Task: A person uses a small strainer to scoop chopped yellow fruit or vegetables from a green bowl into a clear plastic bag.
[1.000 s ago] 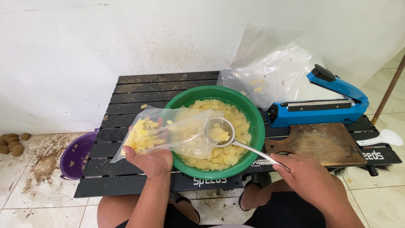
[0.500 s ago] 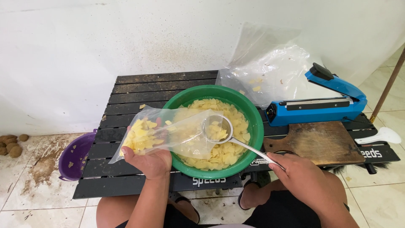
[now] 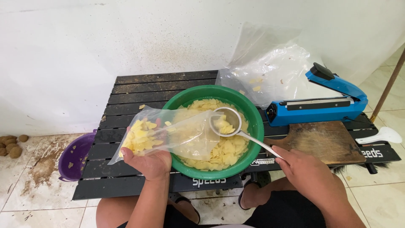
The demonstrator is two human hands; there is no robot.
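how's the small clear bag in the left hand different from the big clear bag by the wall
The small clear bag is held by the left hand and lies on its side over the green bowl; the big clear bag stands unheld against the wall. The small clear bag holds a heap of yellow chips at its closed end; the big clear bag holds only a few scraps. Both are transparent plastic.

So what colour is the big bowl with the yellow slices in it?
Green. The big bowl shows best in the head view, on the black slatted table.
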